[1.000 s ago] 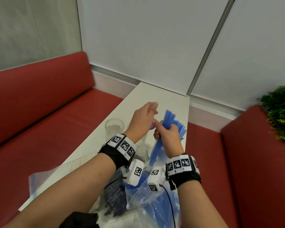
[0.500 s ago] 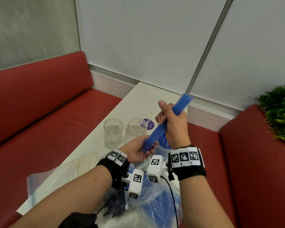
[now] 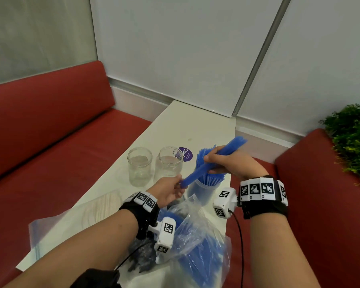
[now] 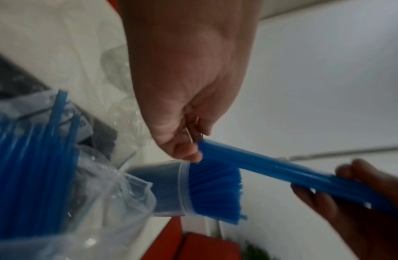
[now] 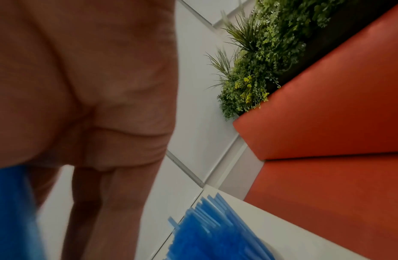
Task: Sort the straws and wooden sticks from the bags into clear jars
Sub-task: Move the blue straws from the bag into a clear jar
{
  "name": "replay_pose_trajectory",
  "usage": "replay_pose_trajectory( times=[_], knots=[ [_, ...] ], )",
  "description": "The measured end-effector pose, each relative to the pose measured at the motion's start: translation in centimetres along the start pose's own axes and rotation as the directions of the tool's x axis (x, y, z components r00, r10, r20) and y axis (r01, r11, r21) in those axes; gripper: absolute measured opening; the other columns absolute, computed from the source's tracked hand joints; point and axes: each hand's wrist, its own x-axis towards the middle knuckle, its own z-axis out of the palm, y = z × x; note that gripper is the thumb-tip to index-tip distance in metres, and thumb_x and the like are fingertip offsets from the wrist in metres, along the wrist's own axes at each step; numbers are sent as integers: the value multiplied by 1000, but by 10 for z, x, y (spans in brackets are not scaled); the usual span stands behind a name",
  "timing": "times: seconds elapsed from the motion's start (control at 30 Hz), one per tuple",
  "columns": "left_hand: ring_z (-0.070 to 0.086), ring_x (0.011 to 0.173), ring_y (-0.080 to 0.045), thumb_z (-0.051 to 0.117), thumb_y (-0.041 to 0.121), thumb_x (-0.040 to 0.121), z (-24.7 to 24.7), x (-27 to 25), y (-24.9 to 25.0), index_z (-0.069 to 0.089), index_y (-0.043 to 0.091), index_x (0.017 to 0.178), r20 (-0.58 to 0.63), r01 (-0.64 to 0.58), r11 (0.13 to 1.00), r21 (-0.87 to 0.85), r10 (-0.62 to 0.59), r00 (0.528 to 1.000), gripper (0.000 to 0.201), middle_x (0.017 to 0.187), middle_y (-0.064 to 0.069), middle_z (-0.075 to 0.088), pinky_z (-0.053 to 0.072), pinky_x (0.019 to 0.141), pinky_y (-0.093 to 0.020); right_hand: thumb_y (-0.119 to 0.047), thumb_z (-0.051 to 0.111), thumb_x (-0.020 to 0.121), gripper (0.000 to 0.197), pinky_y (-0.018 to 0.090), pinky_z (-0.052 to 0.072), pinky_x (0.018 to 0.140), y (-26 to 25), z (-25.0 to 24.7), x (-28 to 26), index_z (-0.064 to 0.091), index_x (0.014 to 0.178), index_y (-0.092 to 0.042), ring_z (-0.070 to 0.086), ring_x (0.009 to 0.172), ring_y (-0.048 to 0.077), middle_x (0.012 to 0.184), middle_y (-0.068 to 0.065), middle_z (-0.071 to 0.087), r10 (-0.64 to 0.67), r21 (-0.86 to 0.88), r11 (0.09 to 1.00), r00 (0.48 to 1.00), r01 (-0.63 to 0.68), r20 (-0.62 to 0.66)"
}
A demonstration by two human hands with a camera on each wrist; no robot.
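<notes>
Blue straw bundle (image 3: pixel 234 146), tight, straight, tilted

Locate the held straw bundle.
Head view, centre-right: the bundle slants above the straw-filled jar, right of the two empty jars, gripped by the right hand with the left hand pinching its lower end.

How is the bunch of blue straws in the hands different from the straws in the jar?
The held bundle slants in the air, gripped by the right hand, the left hand pinching its lower end; the jar straws stand upright in the jar. The held bundle is packed tight; the jar straws fan out with uneven tips. Both are blue.
</notes>
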Motion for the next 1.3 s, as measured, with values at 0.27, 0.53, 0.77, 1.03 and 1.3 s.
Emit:
replay_pose_trajectory(
  times=[0.27,0.53,0.77,1.03,1.3],
  knots=[
    [64,101,-20,56,17,94,-13,2,-43,72,10,110,341,-340,-18,940,40,939,24,111,-4,72,47,95,-29,-14,74,88,12,31,61,70,25,-9,27,70,85,-3,68,67,18,84,18,73,-45,-228,973,929,-43,-367],
    [43,132,-32,41,18,104,-24,-7,-73,47,12,140,339,-332,-632,700,-114,934,37,144,-8,46,38,105,-53,-17,77,86,15,38,56,71,70,24,37,70,75,-9,62,67,20,72,5,67,19,-297,945,928,-139,-372],
    [61,111,-35,44,0,99,-15,-15,-54,63,3,117,352,-343,-718,606,-145,925,26,123,-16,62,49,94,-46,-26,65,94,20,35,48,93,66,36,41,62,114,-24,55,106,15,113,-5,62,-456,-467,868,647,170,-611],
    [62,111,-32,44,4,100,-9,-13,-44,60,0,122,265,-281,-715,641,-138,955,27,123,-15,63,50,92,-42,-40,31,109,63,50,-6,125,105,60,45,8,162,-15,-9,156,29,170,5,-2,-154,-833,522,939,-187,-307],
    [48,129,-30,49,10,99,7,-16,-30,52,13,136,212,-221,-730,646,-107,971,37,140,-10,51,40,102,-42,0,47,94,35,38,51,102,88,78,27,67,118,-17,62,108,9,114,-2,69,-330,-431,881,905,194,-268]
  ],
)
